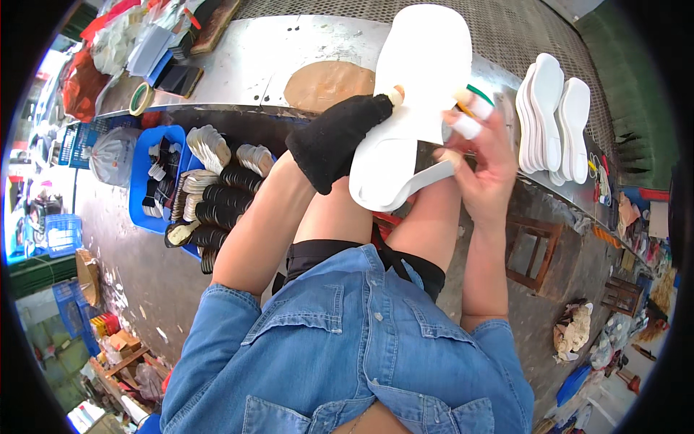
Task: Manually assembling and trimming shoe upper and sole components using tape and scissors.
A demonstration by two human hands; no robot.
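My left hand (334,141), in a black fabric cover with fingertips bare, grips a white shoe sole (384,170) held above my lap. A pale strip (428,178) curves from the sole's near end toward my right hand. My right hand (486,163), with white wrappings on some fingers, pinches the strip's end between thumb and fingers. Beyond both hands, a large white sole-shaped piece (423,50) lies on the metal bench; its near end overlaps the held sole, and I cannot tell where one stops. Something thin, green and yellow (478,95) shows behind my right fingers.
White soles (543,108) stand grouped on the bench's right. A tan oval patch (329,85), tape roll (142,98) and dark phone (179,80) lie leftward. Below left, a blue crate (134,188) sits near bundled black and white pieces (224,195). A wooden stool (533,252) stands right.
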